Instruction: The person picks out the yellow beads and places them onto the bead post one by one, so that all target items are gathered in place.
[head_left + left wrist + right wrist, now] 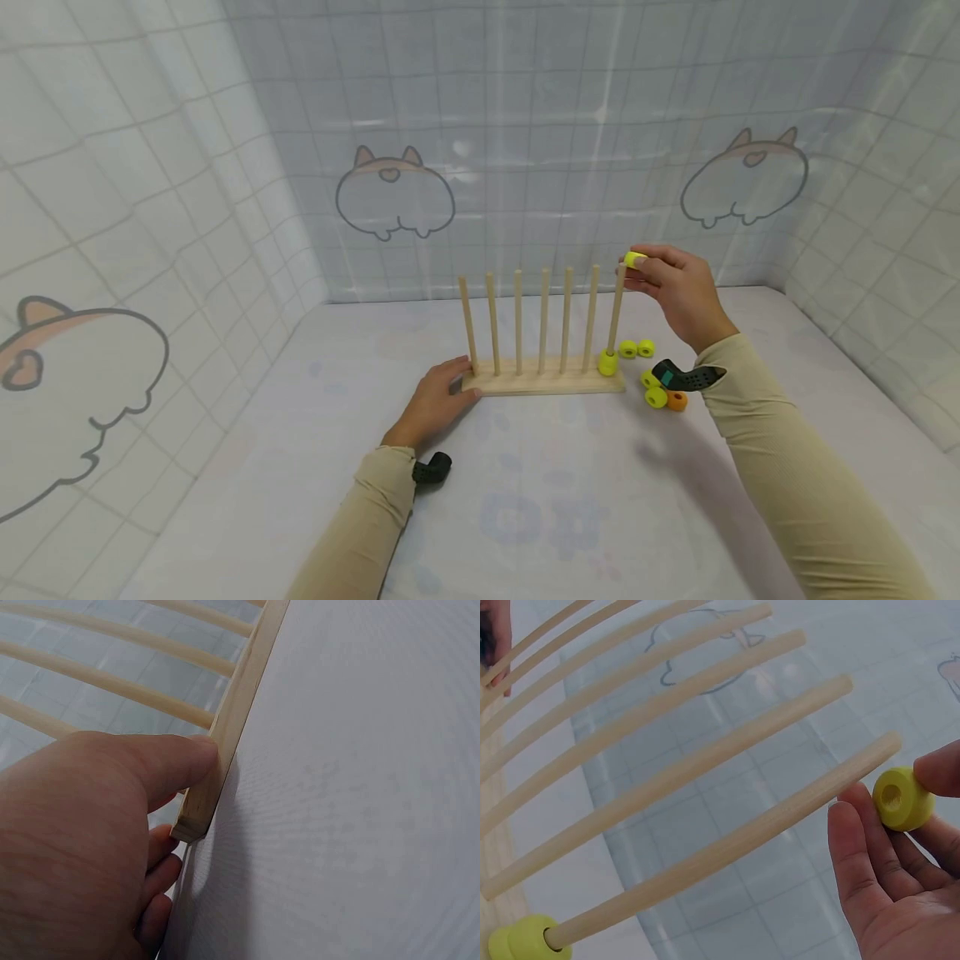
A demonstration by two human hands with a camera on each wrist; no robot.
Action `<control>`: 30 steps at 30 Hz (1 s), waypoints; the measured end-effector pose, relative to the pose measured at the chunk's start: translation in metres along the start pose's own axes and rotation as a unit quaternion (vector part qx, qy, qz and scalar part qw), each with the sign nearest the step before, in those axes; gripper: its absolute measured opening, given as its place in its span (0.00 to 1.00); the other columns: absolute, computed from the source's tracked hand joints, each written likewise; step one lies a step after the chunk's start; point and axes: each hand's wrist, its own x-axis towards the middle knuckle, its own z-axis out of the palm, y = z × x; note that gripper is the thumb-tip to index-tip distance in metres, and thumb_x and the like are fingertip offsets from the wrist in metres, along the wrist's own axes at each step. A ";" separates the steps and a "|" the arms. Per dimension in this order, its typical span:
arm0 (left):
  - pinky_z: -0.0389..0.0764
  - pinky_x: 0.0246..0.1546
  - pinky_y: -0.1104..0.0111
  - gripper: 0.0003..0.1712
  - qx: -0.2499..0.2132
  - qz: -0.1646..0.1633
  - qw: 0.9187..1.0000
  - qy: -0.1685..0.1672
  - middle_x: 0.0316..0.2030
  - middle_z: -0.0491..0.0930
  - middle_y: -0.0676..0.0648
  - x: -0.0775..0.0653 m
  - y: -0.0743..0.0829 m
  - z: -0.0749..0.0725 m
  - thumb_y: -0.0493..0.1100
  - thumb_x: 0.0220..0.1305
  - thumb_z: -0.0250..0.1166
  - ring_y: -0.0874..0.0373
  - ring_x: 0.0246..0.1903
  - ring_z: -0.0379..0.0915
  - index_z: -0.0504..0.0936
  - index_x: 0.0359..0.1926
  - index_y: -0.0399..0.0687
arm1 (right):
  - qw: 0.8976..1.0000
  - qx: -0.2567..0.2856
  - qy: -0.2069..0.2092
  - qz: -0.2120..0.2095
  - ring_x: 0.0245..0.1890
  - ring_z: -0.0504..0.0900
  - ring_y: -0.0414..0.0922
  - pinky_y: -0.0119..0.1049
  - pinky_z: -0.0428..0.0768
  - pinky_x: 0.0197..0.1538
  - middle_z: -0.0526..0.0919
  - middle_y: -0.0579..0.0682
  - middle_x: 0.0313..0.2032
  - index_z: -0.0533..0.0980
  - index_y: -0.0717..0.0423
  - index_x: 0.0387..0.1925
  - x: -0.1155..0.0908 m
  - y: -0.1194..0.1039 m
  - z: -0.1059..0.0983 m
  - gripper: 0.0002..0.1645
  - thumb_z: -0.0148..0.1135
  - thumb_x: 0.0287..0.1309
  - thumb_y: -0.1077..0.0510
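A wooden rack has a long flat base (542,385) and a row of several upright pegs. My left hand (435,402) grips the base's left end, its thumb on the front edge in the left wrist view. Between thumb and fingers, my right hand (686,296) pinches a yellow bead (904,799) beside the top of the rightmost peg (727,840). The bead's hole shows, and the peg tip is outside it. Yellow beads (607,364) sit stacked at the foot of that same peg; the other pegs are bare.
Right of the rack lie several loose yellow beads (656,397) and one orange bead (677,401), below my right wrist. A pale patterned cloth (510,500) covers the table. Grid-patterned curtains (555,125) with cartoon animals enclose the back and sides.
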 end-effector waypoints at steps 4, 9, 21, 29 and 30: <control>0.56 0.71 0.48 0.31 0.000 0.002 1.000 0.000 0.71 0.66 0.44 0.002 0.000 0.000 0.48 0.68 0.66 0.43 0.72 0.57 0.74 0.68 0.42 | 1.000 0.007 -0.001 0.000 0.51 0.83 0.50 0.35 0.82 0.53 0.83 0.57 0.49 0.75 0.68 0.58 0.000 -0.001 0.001 0.22 0.63 0.69 0.57; 0.56 0.71 0.49 0.32 0.007 0.000 1.000 -0.002 0.71 0.66 0.45 0.003 -0.002 0.001 0.49 0.68 0.66 0.44 0.72 0.56 0.73 0.69 0.43 | 1.000 -0.009 -0.007 -0.003 0.52 0.82 0.51 0.35 0.81 0.53 0.83 0.56 0.50 0.75 0.66 0.58 0.000 -0.002 0.002 0.21 0.62 0.70 0.56; 0.56 0.72 0.48 0.32 0.009 0.007 1.000 -0.003 0.71 0.66 0.43 0.004 -0.002 -0.002 0.49 0.68 0.66 0.43 0.72 0.56 0.73 0.68 0.42 | 1.000 -0.011 -0.016 -0.020 0.53 0.81 0.51 0.34 0.81 0.53 0.83 0.58 0.50 0.75 0.67 0.58 0.004 -0.006 0.004 0.22 0.63 0.69 0.56; 0.55 0.72 0.49 0.31 0.005 -0.009 1.000 -0.008 0.72 0.65 0.45 0.002 -0.003 0.000 0.51 0.69 0.64 0.45 0.72 0.55 0.73 0.69 0.44 | 0.999 -0.022 -0.024 -0.031 0.51 0.82 0.51 0.34 0.82 0.52 0.83 0.58 0.50 0.76 0.66 0.57 0.004 -0.007 0.006 0.21 0.63 0.68 0.58; 0.55 0.72 0.49 0.31 0.002 -0.010 1.000 -0.008 0.72 0.65 0.45 0.002 -0.003 0.001 0.50 0.69 0.65 0.45 0.72 0.55 0.73 0.69 0.44 | 0.999 -0.021 -0.025 -0.032 0.51 0.83 0.50 0.34 0.82 0.52 0.83 0.59 0.50 0.76 0.67 0.57 0.003 -0.008 0.007 0.21 0.64 0.68 0.58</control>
